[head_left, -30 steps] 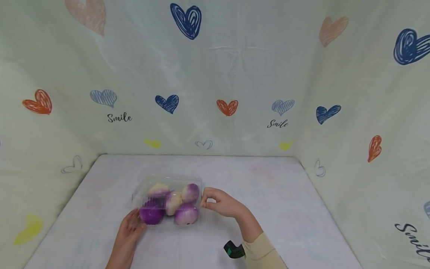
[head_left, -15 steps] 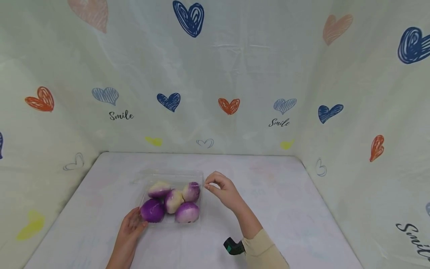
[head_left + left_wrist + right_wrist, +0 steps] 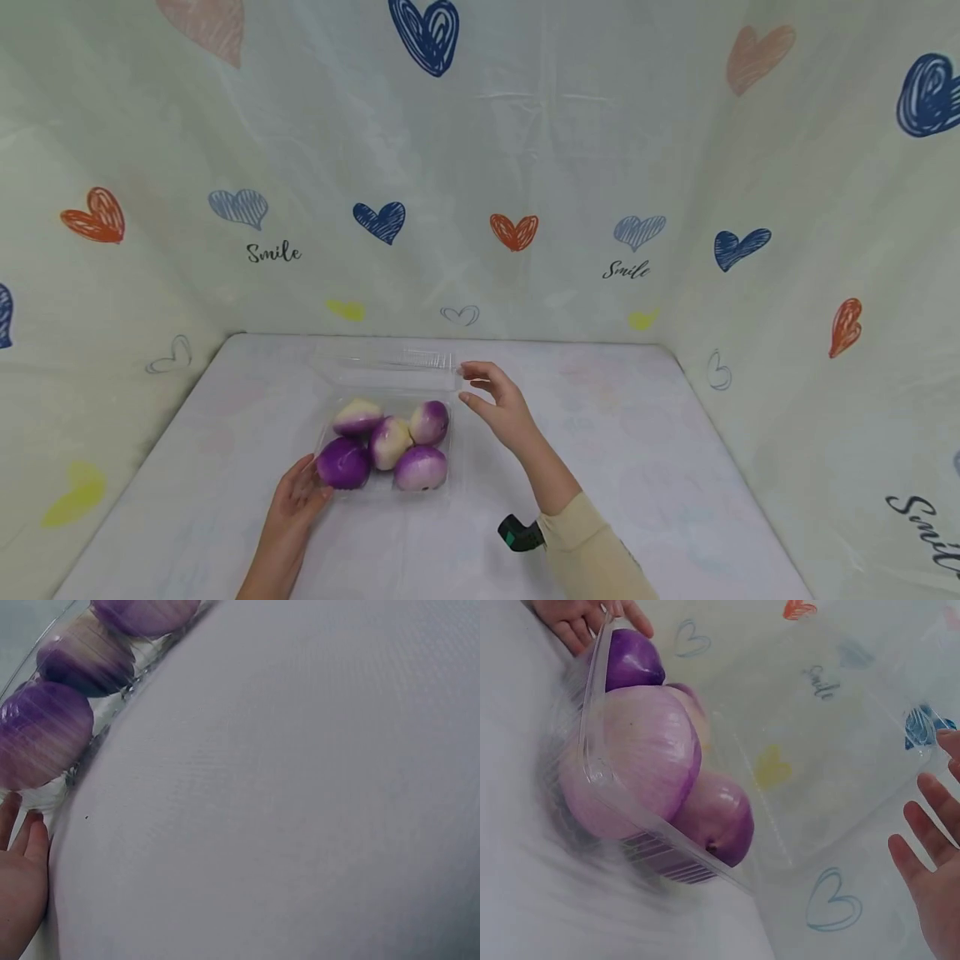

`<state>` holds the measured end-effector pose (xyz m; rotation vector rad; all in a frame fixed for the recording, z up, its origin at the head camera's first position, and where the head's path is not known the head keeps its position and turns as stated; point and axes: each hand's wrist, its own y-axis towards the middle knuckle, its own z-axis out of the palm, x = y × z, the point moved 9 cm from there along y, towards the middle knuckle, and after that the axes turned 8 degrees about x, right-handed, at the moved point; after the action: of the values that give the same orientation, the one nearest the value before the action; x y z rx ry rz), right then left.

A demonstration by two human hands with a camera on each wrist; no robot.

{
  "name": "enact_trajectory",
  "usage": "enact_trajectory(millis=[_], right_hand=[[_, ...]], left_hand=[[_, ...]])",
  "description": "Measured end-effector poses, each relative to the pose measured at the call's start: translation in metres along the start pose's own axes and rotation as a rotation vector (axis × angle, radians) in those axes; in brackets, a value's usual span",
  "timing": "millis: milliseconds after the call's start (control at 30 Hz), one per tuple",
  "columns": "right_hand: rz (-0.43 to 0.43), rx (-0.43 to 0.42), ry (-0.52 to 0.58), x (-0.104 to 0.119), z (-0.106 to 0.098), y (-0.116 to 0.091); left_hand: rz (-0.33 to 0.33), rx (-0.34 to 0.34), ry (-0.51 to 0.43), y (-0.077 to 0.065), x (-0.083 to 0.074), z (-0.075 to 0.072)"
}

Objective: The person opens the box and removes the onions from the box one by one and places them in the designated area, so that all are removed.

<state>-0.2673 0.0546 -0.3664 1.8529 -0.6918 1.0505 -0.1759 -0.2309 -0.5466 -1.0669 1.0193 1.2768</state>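
A clear plastic clamshell box [image 3: 381, 485] holds several purple-and-white onions [image 3: 422, 468]. Its hinged lid [image 3: 397, 371] stands raised at the back; the right wrist view shows the see-through lid leaning away from the onions. My left hand [image 3: 294, 502] rests its fingers against the box's left side, near the darkest onion [image 3: 344, 463]. In the left wrist view its fingers reach nearly straight to the box's corner. My right hand [image 3: 501, 407] is at the lid's right edge, fingers loosely spread with a gap between thumb and fingers.
A white cloth-covered table [image 3: 600, 467] lies under the box. Pale walls with printed hearts [image 3: 514, 232] close it in at the back and sides. A black device [image 3: 519, 533] sits at the right wrist, beside a beige sleeve [image 3: 592, 542].
The lid has swung up and back off the onions. My right hand has risen toward the back with it, its pinched fingers now spread. The left hand stays at the box's left side.
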Motion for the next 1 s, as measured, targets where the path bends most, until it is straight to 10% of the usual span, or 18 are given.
enact_trajectory(millis=[333,700,1000], right_hand=[[0.013,0.012,0.014,-0.003,-0.004,0.011],[0.026,0.049,-0.013,-0.002,-0.005,0.018],[0.072,0.058,-0.042,-0.006,-0.009,0.031]], left_hand=[[0.077,0.047,-0.045,-0.002,-0.015,-0.005],[-0.113,-0.062,0.238,-0.008,-0.018,-0.018],[-0.151,-0.053,0.123,-0.007,-0.012,-0.014]])
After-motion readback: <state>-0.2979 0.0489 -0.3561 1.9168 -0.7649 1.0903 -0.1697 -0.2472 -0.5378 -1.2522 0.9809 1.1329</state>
